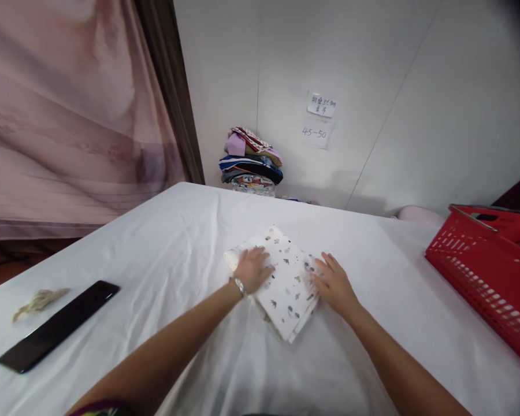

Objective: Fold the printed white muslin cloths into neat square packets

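Note:
A folded white cloth (286, 283) printed with small grey, black and green motifs lies on the white-covered table (177, 242), turned so that one corner points toward me. My left hand (253, 270) rests flat on its left side, fingers spread, with a silvery bracelet at the wrist. Against the right edge of the cloth is my right hand (334, 283), fingers apart, the fingertips touching the fabric. Neither hand grips anything. Several layers show at the cloth's near edges.
A red plastic basket (481, 277) with a metal handle stands at the right. On the left lie a glossy dark flat object (60, 326) and a crumpled beige scrap (41, 301). Beyond the far edge rises a stack of folded fabrics (251, 162). A pinkish curtain (69, 115) hangs left.

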Tool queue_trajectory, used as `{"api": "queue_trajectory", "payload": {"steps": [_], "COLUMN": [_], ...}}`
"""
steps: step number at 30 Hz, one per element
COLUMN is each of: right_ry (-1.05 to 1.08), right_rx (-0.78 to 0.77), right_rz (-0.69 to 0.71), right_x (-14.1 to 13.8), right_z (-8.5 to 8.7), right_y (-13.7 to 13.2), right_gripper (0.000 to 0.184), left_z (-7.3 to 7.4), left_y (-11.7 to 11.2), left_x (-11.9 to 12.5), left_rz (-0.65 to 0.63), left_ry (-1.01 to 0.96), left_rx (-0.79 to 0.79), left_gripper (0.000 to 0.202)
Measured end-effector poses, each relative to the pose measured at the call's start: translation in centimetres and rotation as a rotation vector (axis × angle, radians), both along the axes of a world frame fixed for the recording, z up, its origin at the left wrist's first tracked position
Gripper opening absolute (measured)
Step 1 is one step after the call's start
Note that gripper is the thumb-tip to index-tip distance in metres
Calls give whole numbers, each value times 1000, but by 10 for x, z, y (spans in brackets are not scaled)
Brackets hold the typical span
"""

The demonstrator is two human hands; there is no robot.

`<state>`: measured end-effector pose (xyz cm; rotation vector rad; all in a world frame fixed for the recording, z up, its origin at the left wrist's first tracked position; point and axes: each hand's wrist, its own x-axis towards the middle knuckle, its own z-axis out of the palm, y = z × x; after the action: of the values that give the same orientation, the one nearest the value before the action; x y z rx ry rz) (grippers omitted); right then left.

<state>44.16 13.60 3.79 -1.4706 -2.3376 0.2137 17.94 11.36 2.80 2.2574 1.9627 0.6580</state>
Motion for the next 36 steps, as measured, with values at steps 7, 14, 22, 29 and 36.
{"api": "queue_trajectory", "payload": {"steps": [7,14,22,29,36], "right_ry": [-131,-162,-69,115,183], "right_rx": [-300,-372,-374,-185,-123], "right_rz": [-52,-92,-137,256,429], "right_x": [-12,17,45,-30,-118], "right_z": [-9,-23,-25,17,16], "right_y": [47,-24,-78,-52,-31], "right_gripper": [52,56,62,55,54], "left_z": [-3,-9,-26,-25,-29], "left_y": [-78,-84,-109,-133,-156], "left_x": [36,10,22,44,50], "left_rz": [-174,22,229,249,91], "left_ry": [-106,-173,-450,-575,-454], "left_rx": [70,35,-114,-75,19], "left_gripper": [29,34,61,62,67]}}
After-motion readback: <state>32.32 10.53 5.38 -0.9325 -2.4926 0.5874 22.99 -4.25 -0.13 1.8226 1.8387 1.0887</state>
